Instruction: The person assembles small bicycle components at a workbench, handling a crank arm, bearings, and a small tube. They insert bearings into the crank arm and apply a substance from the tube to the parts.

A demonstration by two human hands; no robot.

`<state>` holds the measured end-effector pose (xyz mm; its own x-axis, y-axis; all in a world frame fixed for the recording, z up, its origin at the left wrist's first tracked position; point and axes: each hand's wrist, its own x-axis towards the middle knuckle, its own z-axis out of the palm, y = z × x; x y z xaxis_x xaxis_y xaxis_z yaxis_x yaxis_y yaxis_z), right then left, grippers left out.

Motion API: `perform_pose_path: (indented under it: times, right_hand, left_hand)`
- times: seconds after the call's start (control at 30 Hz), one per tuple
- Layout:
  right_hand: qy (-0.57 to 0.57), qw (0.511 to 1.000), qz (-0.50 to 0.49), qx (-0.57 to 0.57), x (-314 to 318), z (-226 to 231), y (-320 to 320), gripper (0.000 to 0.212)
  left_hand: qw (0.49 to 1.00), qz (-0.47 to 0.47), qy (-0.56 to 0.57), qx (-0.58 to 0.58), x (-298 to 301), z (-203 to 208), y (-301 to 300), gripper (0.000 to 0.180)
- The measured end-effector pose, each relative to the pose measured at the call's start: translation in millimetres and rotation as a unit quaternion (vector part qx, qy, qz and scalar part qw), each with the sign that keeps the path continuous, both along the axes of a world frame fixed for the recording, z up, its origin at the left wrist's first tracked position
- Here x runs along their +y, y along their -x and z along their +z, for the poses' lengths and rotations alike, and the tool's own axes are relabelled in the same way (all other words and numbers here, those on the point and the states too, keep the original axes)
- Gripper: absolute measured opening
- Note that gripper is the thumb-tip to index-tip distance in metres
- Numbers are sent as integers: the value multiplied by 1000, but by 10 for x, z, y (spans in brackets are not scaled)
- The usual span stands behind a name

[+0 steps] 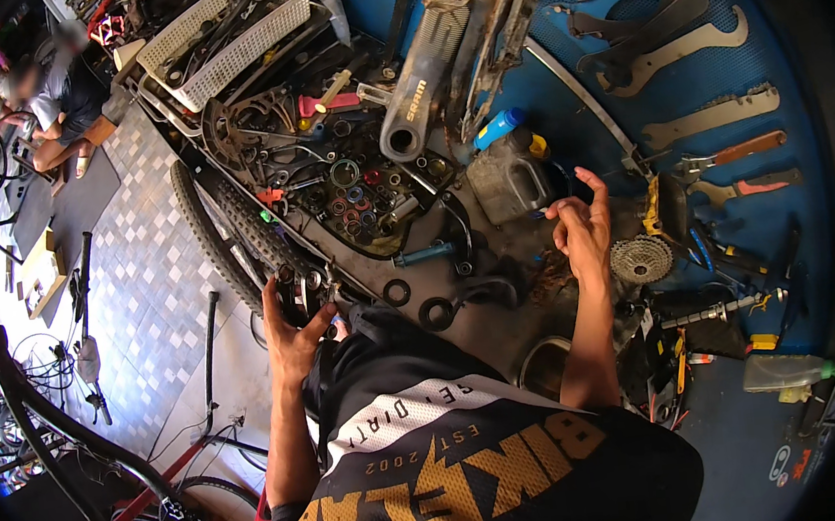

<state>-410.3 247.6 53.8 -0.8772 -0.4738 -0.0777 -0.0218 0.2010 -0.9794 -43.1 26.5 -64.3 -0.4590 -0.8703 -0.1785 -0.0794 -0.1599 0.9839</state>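
My left hand (295, 341) is closed around a dark metal part with shiny round rings (302, 288), held at the near edge of the cluttered bench beside the tires. Part of its shape is hidden by my fingers. Over the right half of the bench my right hand (584, 234) is raised, its index finger stretched out and the other fingers loosely curled. No held thing shows clearly in it. Just beyond its fingertips stands a grey plastic jug (509, 183) with a blue-capped bottle (498, 129) behind it. A silver cassette (642, 259) lies right of my wrist.
Small rings and bearings (357, 201) crowd the bench, with black rubber rings (436, 313) nearer me. A white basket (226, 43) holds parts at the back left. Tools such as wrenches (689, 53) hang on the blue board. Two tires (218, 219) lean left; people (61, 104) sit beyond.
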Motion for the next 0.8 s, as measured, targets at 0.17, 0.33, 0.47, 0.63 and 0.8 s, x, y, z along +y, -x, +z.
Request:
perform_pose_path:
  times: [0.17, 0.33, 0.47, 0.63, 0.8]
  right_hand:
    - [98, 989, 107, -25, -76, 260, -222, 53]
    - [114, 939, 312, -87, -373, 413, -722, 57]
    - [87, 883, 445, -120, -758, 318, -1074, 58]
    - [29, 853, 519, 42, -1145, 88, -1350, 51]
    - [-29, 843, 524, 119, -1242, 25, -1435, 57]
  left_hand:
    - [999, -26, -16, -16, -14, 58, 51, 95]
    - [1000, -22, 16, 3, -20, 256, 204, 97]
    - [998, -34, 36, -34, 27, 534, 239, 99]
    - [996, -22, 58, -65, 45, 720, 228, 96]
    - [991, -11, 111, -73, 43, 719, 222, 97]
